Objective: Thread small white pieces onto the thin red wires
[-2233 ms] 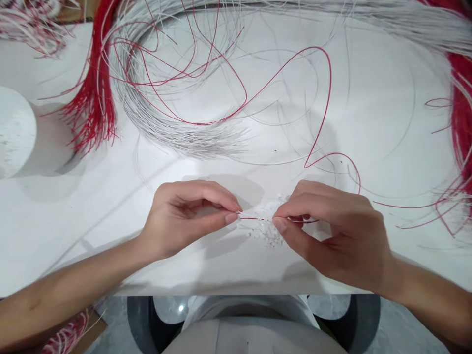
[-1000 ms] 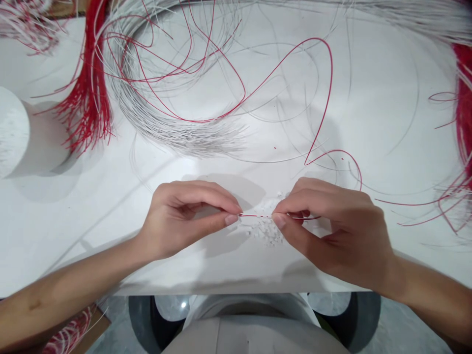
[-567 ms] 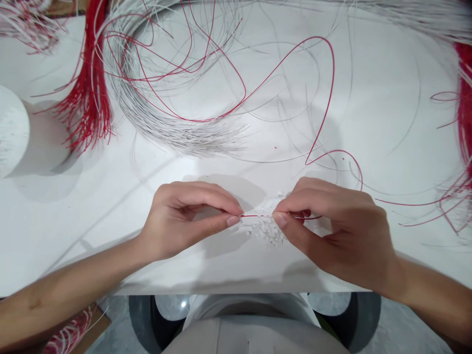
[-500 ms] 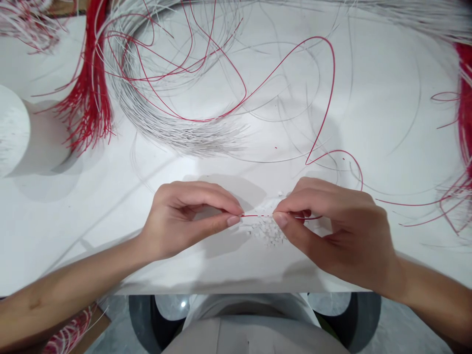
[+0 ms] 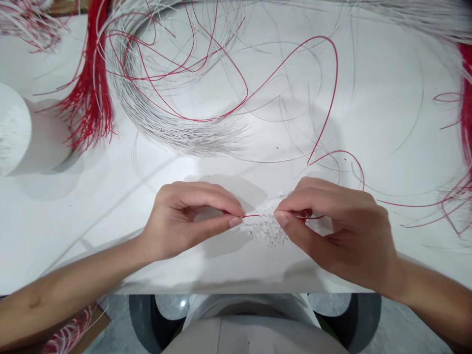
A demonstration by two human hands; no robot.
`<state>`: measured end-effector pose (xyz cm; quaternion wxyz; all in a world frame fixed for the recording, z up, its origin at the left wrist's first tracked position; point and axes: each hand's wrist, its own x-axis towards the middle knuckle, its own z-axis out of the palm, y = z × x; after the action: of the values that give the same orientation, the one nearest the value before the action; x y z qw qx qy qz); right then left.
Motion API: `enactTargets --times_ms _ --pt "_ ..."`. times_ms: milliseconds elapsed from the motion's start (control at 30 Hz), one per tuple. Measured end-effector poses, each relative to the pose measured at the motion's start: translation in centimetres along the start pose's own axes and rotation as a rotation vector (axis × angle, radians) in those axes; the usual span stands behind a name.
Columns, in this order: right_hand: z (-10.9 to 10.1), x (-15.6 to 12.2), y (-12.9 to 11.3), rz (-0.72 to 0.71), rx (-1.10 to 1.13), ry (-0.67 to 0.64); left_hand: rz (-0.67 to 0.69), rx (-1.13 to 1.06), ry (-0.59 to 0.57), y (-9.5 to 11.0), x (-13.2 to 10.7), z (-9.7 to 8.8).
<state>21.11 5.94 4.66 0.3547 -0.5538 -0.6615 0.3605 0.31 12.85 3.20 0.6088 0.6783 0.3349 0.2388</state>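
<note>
Between finger and thumb, my left hand [image 5: 188,216] pinches one end of a thin red wire [image 5: 251,215]. My right hand [image 5: 342,231] pinches the same wire a short way to the right. The stretch between them is taut and level, with whitish breaks near the right fingertips; whether these are small white pieces threaded on it I cannot tell. Past my right fingers, the wire passes under the palm and appears to come out above the knuckles, looping over the table. Just below the wire lies a scatter of tiny white pieces [image 5: 272,235].
A curved bundle of white wires [image 5: 165,130] lies beyond my hands. Red wire bundles hang at the left [image 5: 92,93] and right edge [image 5: 467,98]. A white cylindrical container [image 5: 47,142] lies at the left. The white table's front edge [image 5: 221,290] is close to me.
Hardly anything differs. Both hands keep their pinch on the red wire, and the whole view has shifted very slightly.
</note>
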Motion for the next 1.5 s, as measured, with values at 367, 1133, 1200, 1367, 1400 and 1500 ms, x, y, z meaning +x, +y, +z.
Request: enactTargets --times_ms 367,1133,1200,1367,1400,1500 --pt "0.4 -0.2 0.0 -0.006 -0.039 -0.022 -0.011 -0.002 0.025 -0.2 -0.2 0.2" --pt "-0.4 0.2 0.1 -0.036 -0.011 0.019 0.368 0.678 -0.015 -0.9 -1.5 1.6" --pt "-0.4 0.2 0.1 -0.041 -0.009 0.019 0.397 0.718 -0.037 -1.2 -1.5 1.6" --pt "-0.4 0.2 0.1 -0.036 -0.023 0.016 0.459 0.695 -0.156 -1.6 -1.3 1.6" --pt "-0.4 0.2 0.1 -0.033 -0.022 0.015 0.455 0.685 -0.168 -1.6 -1.2 1.6" --pt "-0.3 0.2 0.1 -0.024 -0.008 0.016 0.383 0.588 -0.126 -1.1 -1.1 1.5"
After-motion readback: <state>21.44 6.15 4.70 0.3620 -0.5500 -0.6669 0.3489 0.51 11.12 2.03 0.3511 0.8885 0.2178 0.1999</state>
